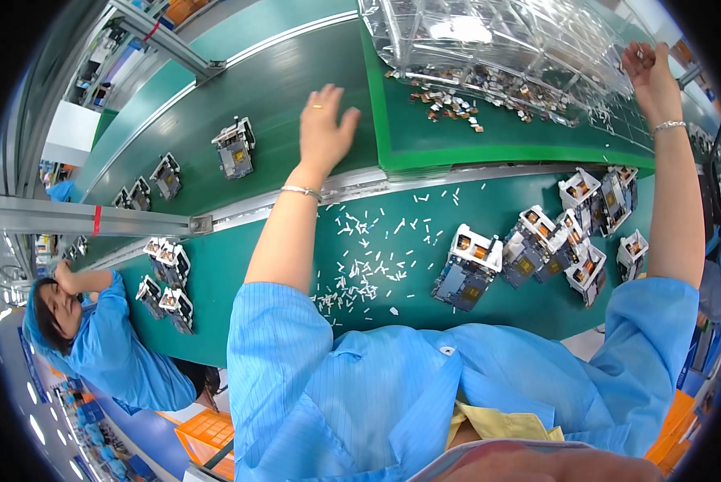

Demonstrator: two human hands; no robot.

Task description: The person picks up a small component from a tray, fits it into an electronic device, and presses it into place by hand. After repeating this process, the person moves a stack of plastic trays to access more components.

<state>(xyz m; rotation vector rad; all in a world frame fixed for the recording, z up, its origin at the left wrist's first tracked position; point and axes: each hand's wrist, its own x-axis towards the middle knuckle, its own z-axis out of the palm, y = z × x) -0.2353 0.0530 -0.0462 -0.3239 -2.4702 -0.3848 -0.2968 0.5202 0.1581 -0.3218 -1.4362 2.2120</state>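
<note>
My left hand (326, 132) is raised over the dark green conveyor belt (296, 80), thumb apart from the fingers, holding nothing. To its left on the belt sits a small grey and white electronic module (236, 148). My right hand (649, 71) reaches far right, beside the clear plastic trays (505, 48). Its fingers are loosely bent and apart, with nothing visible in them. Between my arms, several similar modules with white frames and copper-coloured coils (466, 267) rest on the green worktable (424, 313). Small white strips (360, 273) lie scattered nearby.
Many small parts (489, 100) lie under and before the trays on a raised green-edged platform (521, 153). A metal rail (95, 217) crosses at left. A co-worker in blue (127, 345) sits there, near more modules (167, 285). An orange crate (204, 438) stands below.
</note>
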